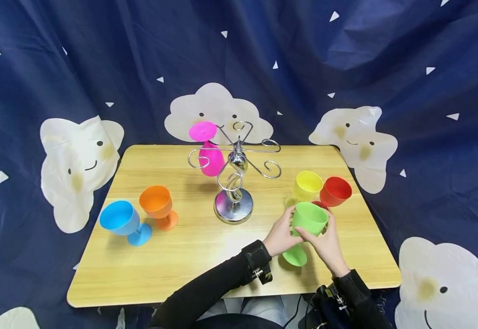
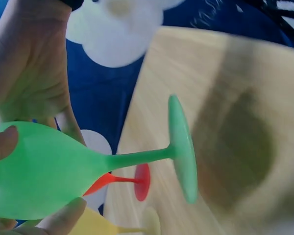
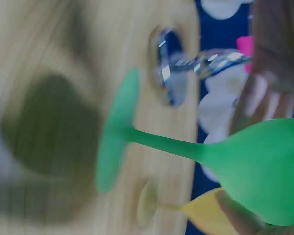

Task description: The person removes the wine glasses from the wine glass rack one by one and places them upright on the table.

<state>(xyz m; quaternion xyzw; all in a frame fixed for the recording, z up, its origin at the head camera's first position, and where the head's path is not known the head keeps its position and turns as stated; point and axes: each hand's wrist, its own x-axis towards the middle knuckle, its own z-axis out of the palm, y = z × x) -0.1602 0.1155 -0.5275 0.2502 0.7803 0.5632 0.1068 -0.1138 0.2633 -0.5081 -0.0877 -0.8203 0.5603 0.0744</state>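
Note:
Both hands hold a green plastic goblet (image 1: 310,218) by its bowl, above the right front of the table. My left hand (image 1: 281,234) grips the bowl's left side and my right hand (image 1: 328,244) its right side. In both wrist views the goblet's stem and round foot (image 2: 182,149) stand clear of the tabletop, with a shadow below. Just behind it stand a yellow goblet (image 1: 308,185) and a red goblet (image 1: 335,192), their lower parts partly hidden in the head view. A pink goblet (image 1: 212,160) hangs upside down on a silver metal rack (image 1: 233,205).
On the table's left side stand a blue goblet (image 1: 119,218) and an orange goblet (image 1: 156,202). The rack's curled wire arms spread out at mid-table. Behind the wooden table (image 1: 189,269) hangs a dark blue curtain (image 1: 263,27) with cloud faces.

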